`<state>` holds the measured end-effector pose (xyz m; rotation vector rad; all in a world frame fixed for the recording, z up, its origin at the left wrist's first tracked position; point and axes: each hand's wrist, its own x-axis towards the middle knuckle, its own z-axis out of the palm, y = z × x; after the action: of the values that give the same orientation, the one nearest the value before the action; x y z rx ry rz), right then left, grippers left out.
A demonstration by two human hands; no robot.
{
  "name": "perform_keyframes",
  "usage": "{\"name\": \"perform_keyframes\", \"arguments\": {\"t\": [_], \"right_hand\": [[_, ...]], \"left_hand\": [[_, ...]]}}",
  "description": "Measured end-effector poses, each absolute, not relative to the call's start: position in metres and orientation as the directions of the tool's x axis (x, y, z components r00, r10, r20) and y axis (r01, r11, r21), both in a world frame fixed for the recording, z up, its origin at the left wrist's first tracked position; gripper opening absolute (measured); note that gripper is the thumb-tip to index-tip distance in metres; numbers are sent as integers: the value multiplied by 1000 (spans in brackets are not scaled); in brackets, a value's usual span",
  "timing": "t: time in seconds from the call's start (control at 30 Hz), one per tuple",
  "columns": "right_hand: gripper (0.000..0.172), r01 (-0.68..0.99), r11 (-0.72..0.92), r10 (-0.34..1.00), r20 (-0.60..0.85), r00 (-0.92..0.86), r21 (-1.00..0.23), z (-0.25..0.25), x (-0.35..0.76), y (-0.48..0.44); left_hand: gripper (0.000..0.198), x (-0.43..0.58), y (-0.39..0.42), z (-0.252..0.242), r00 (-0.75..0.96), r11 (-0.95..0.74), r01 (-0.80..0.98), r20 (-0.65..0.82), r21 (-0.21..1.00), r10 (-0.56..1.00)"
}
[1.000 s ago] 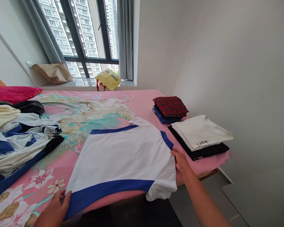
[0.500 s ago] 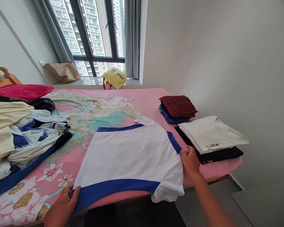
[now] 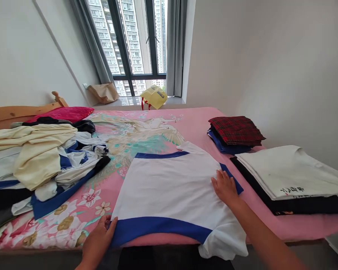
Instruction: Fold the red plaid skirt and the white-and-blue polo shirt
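A white T-shirt with blue side panels [image 3: 169,187] lies spread sideways on the bed, its near sleeve hanging over the front edge. My left hand [image 3: 100,240] pinches the hem corner at the near left, thumb on top of the blue panel. On the shirt's right part, beside the blue collar strip [image 3: 232,178], rests my right hand [image 3: 225,187], palm down with fingers stretched out on the white cloth. Just right of that hand are a folded white shirt [image 3: 290,172] and a folded black garment [image 3: 307,206] beneath it.
A heap of loose clothes [image 3: 45,157] covers the bed's left side. At the back right sits a red plaid garment [image 3: 236,129] on folded blue clothes. The pink bed sheet [image 3: 197,116] reaches the window sill, where a yellow bag [image 3: 154,96] and a paper bag [image 3: 104,93] lie.
My right hand has moved from the shirt's right edge onto its white cloth, its fingers opening flat. My left hand stays at the hem corner. The view has turned left.
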<state>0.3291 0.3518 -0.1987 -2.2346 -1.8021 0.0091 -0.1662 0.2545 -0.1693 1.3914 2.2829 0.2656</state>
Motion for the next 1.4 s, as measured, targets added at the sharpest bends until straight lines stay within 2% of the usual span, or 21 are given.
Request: {"name": "perform_keyframes", "arguments": {"t": [0.07,0.13,0.23,0.33,0.43,0.5,0.57,0.67,0.77,0.87,1.0,1.07,1.13,1.2,1.27,1.33,1.4], "right_hand": [[56,981,-70,957,265,117,-181,-204,326,357],[56,986,-5,964,262,48,-164,-216,325,360],[57,989,-11,971,236,45,-145,-242,327,361],[58,993,-10,961,273,43,-120,-257,331,360],[57,993,-5,961,275,38,-118,-255,331,359],[56,992,-11,962,270,44,-122,-250,329,359],[55,992,-15,962,268,49,-128,-247,328,359],[54,991,-15,960,276,51,-132,-247,328,360],[54,991,-6,960,276,44,-137,-249,329,361],[53,990,5,961,276,35,-144,-250,330,362],[52,990,12,952,304,31,-138,-248,330,363],[51,990,11,948,317,33,-138,-246,329,363],[51,990,9,944,326,37,-138,-246,328,363],[51,991,8,942,334,38,-136,-246,328,363],[51,991,16,939,342,31,-133,-248,328,364],[52,991,21,937,347,25,-129,-250,328,364],[52,992,23,937,349,23,-125,-253,330,364]], "left_hand": [[47,-164,255,-166,-405,479,775,-258,412,877],[45,-164,253,-164,-390,467,751,-256,466,884],[41,-173,247,-161,-316,419,736,-278,532,907],[47,-183,244,-153,-274,386,812,-298,437,914],[47,-169,260,-141,-236,268,897,-133,350,963],[40,-133,282,-134,-108,90,919,25,385,994],[37,-75,308,-131,122,-160,882,113,442,986],[42,29,343,-136,472,-471,757,120,453,873],[49,109,368,-154,649,-628,643,123,439,751],[54,129,388,-177,711,-685,606,110,404,695],[62,60,427,-192,663,-639,701,42,317,748],[65,3,455,-190,510,-485,837,-42,253,859],[64,-49,481,-182,271,-251,952,-102,174,957],[61,-78,500,-173,18,-8,994,-89,109,996],[57,-75,506,-166,-88,90,992,-29,84,996],[53,-41,497,-165,75,-75,991,6,115,997],[50,9,478,-169,497,-488,843,16,227,867]]}}
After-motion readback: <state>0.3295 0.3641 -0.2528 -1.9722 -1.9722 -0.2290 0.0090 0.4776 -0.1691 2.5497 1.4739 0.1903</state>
